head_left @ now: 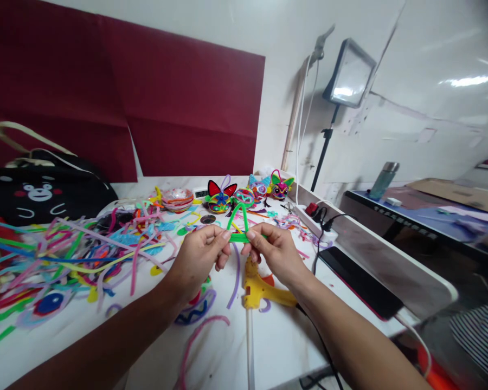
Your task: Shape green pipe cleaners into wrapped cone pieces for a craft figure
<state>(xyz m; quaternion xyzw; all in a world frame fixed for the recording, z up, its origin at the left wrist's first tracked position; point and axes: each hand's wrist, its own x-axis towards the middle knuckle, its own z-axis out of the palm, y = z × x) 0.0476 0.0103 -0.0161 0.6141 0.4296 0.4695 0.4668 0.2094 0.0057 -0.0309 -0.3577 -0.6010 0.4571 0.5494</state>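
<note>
A green pipe cleaner [239,237] bent into a triangle is held up over the middle of the table, its peak pointing up. My left hand [201,257] pinches its lower left corner, and my right hand [273,252] pinches the lower right one. Just below the hands lies a yellow glue gun [264,292] with a clear glue stick towards me. A purple pipe cleaner [235,276] hangs or lies below the green one; which, I cannot tell. Partly behind my left wrist is a round decorated piece [196,309].
Loose coloured pipe cleaners [77,254] pile up at the left, before a black bag [44,189]. Colourful cat-face pieces [220,199] stand at the back. A power strip [315,222] and phone [360,281] lie right, beside a raised edge.
</note>
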